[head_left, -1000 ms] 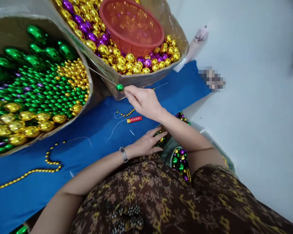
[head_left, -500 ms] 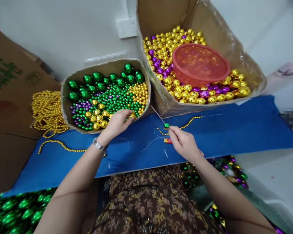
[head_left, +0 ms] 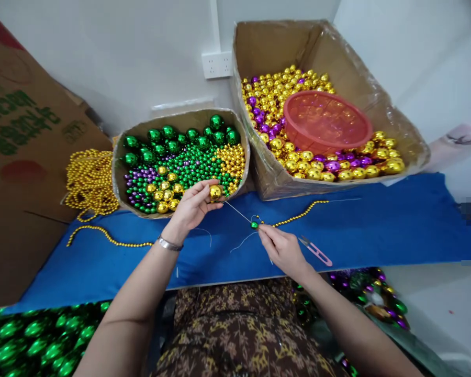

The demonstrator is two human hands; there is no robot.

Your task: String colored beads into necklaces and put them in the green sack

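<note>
Between the thumb and fingers of my left hand (head_left: 195,206) is a large shiny gold bead (head_left: 215,193), held just in front of the smaller bead box. My right hand (head_left: 281,247) pinches a thin needle (head_left: 237,211) with a green bead (head_left: 254,225) on it, close to the fingertips. The needle's tip points up and left, near the gold bead; whether it touches is too fine to tell. Beyond my right hand, a string of small gold beads (head_left: 301,215) lies on the blue cloth. Pink thread snips (head_left: 316,251) lie right of that hand.
A cardboard box (head_left: 121,196) holds green, purple and gold beads. The larger box (head_left: 275,183) behind holds gold and purple beads and a red plastic basket (head_left: 329,144). Gold bead strands (head_left: 90,183) are piled at left. Large green beads (head_left: 35,335) sit below the table edge.
My left hand has come up out of the bead box with a gold bead. My right hand has moved slightly left and down, bringing the needle closer, and the snips have come into view.
</note>
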